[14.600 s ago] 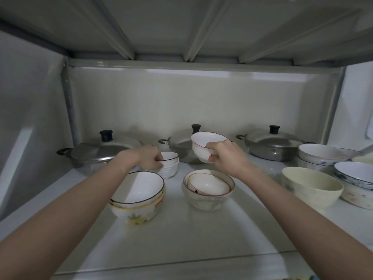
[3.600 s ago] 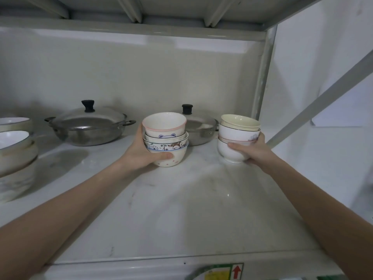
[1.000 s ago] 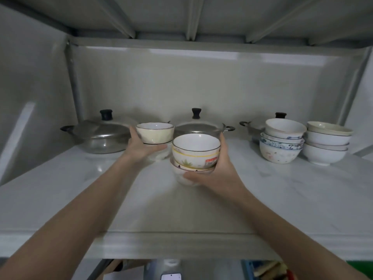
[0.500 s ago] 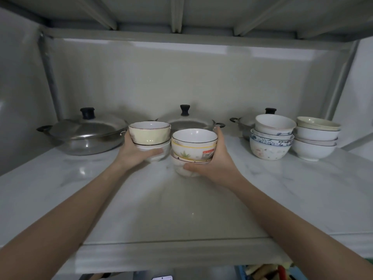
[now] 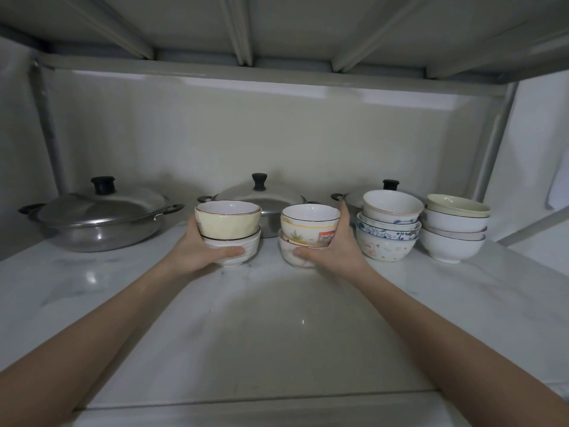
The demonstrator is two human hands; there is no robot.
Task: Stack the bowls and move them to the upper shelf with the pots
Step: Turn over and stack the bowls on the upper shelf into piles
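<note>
Both stacks (image 5: 228,232) lower now (shelf-level).

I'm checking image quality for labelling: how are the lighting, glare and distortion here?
Head view: dim, flat light; small glare spots on the shelf and left pot; wide-angle bending at the frame's edges; bowls and both hands reasonably sharp.

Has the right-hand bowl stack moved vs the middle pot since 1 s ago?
Yes. The stack in the right hand has gone deeper into the shelf, closer to the middle pot, and now looks set down.
</note>
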